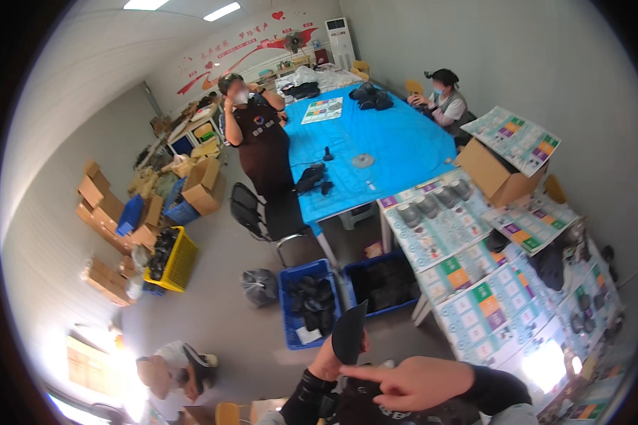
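My left hand (326, 363) is at the lower middle, closed on a dark, curved flat piece (349, 334) that stands upright with a pointed top. What kind of piece it is, I cannot make out. My right hand (422, 382) reaches in from the right with its index finger stretched toward my left wrist, its other fingers loosely bent and nothing in them. The fingertip is close to the base of the dark piece; whether it touches my left hand is unclear. Just beyond my hands, a blue crate (288, 312) holds several black pieces.
A second blue crate (404, 307) stands beside it under the paper-covered table (439, 283) with grey rounded pieces (425, 205). Farther off are a blue-covered table (404, 152), a black chair (247, 212), a yellow basket (184, 262), a standing person (259, 142) and a seated person (448, 106).
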Demonstrator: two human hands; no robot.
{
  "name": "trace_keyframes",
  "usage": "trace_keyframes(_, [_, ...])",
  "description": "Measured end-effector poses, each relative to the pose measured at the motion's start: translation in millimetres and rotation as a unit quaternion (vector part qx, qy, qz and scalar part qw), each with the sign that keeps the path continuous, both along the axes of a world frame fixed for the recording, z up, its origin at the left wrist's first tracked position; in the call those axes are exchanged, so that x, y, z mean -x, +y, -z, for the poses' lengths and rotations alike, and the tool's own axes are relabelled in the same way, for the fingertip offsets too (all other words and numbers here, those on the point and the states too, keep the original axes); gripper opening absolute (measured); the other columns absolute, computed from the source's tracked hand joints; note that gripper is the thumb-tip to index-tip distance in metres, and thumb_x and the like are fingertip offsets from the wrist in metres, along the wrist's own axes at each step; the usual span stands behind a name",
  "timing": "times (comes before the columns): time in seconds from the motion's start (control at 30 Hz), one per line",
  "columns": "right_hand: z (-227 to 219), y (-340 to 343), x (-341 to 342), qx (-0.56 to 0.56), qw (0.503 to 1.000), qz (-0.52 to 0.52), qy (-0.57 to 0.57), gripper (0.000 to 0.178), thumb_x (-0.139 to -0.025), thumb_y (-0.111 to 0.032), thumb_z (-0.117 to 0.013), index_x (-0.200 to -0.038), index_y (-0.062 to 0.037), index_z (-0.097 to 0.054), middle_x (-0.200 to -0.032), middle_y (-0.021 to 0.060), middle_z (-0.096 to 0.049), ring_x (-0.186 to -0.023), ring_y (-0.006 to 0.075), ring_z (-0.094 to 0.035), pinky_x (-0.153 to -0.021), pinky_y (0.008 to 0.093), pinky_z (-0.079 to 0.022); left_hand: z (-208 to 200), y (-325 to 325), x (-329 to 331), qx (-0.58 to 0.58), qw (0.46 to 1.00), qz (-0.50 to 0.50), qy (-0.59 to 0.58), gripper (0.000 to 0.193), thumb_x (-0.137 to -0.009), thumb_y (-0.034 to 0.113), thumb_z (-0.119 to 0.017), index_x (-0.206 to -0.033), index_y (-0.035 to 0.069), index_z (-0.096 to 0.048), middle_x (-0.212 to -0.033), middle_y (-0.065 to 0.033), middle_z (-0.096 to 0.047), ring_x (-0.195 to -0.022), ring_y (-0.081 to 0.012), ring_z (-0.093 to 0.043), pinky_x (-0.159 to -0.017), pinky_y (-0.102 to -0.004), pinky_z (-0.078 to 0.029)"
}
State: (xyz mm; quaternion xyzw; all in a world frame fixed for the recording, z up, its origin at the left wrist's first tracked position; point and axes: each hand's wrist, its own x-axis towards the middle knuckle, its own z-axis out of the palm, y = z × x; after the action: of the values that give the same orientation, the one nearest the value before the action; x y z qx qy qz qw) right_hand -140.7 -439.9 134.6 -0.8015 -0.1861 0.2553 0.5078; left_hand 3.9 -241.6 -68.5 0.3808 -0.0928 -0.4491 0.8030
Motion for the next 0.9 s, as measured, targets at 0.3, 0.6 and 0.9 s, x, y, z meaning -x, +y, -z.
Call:
trace_keyframes(0.3, [6.9, -0.8, -5.7, -0.255, 0.934, 0.215, -0.124, 0.053, -0.091, -0.006, -0.072, -0.141, -0.0061, -0.056, -0.139, 0.0243, -0.061, -0.075, 0.0250, -0.072, -0.077, 0.0326, -0.055, 38.3, 13.1, 1.7, -0.125, 0.990, -0.054, 0.029, 0.035, -0.107, 0.034, -0.059, -0.122, 0.003, -0.067, -0.098, -0.0056, -0.073, -0.085, -0.0169, -0.071, -0.075, -0.0302, -0.056])
trace_keyframes(0.6, [-28.0, -12.1, 76.8, -0.538, 0.782, 0.250, -0.189, 0.057, -0.104, -0.017, -0.055, -0.155, -0.0061, -0.033, -0.110, 0.0192, -0.070, -0.064, 0.0205, -0.059, -0.057, 0.0454, -0.048, 39.6, 7.9, 10.5, -0.172, 0.983, -0.056, -0.039, 0.034, -0.105, 0.032, -0.063, -0.121, 0.003, -0.067, -0.098, -0.0067, -0.073, -0.085, -0.0185, -0.072, -0.077, -0.0320, -0.057])
trace_keyframes(0.9, [-12.2, -10.9, 102.2, -0.515, 0.775, 0.209, -0.300, 0.037, -0.103, -0.012, -0.058, -0.134, -0.0001, -0.043, -0.071, 0.0090, -0.068, -0.046, 0.0150, -0.059, -0.042, 0.0271, -0.042, 30.0, 4.9, 2.3, -0.163, 0.985, 0.013, 0.055, 0.053, -0.095, -0.002, -0.066, -0.146, 0.005, -0.052, -0.126, -0.0117, -0.065, -0.106, -0.0232, -0.069, -0.087, -0.0316, -0.056])
